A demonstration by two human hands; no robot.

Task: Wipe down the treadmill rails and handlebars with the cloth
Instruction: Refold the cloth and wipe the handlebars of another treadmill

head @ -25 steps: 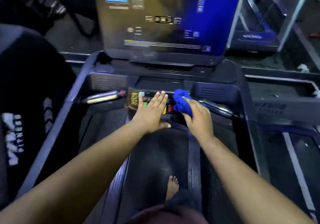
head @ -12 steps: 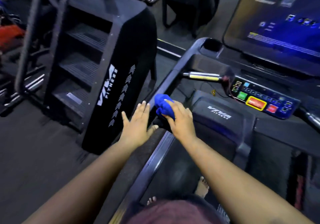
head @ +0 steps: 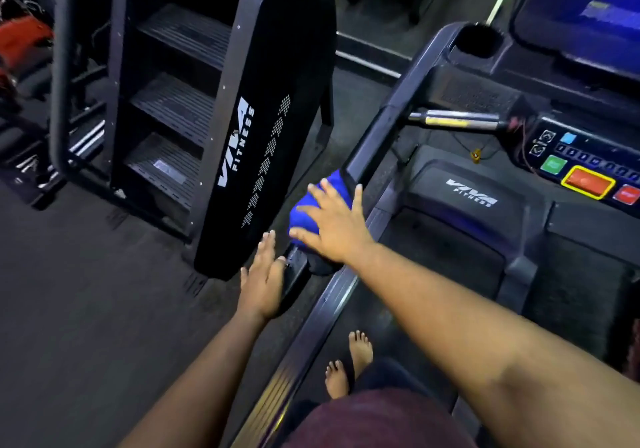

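Your right hand (head: pixel 334 225) presses the blue cloth (head: pixel 311 212) flat-fingered on the left handrail (head: pixel 377 135); left hand (head: pixel 263 281) open; unpinched, it may slip

Cloth (head: pixel 313 205): blue, soft woven fabric, matt, bunched in folds.
Handrail (head: pixel 388 115): dark plastic-looking casing, smooth, faint sheen.
Grip bar (head: pixel 457 120): polished metal, shiny, with a yellow band.
Side rail (head: pixel 298 350): ribbed metal-looking strip, reflective.
Motor cover (head: pixel 464 191): black plastic, matt, white printed lettering.
Buttons (head: pixel 587 181): glossy coloured plastic.
Stair machine (head: pixel 266 101): black matt side panel; steps grooved, rough-looking.
Floor (head: pixel 69 309): dark, matt, finely textured.
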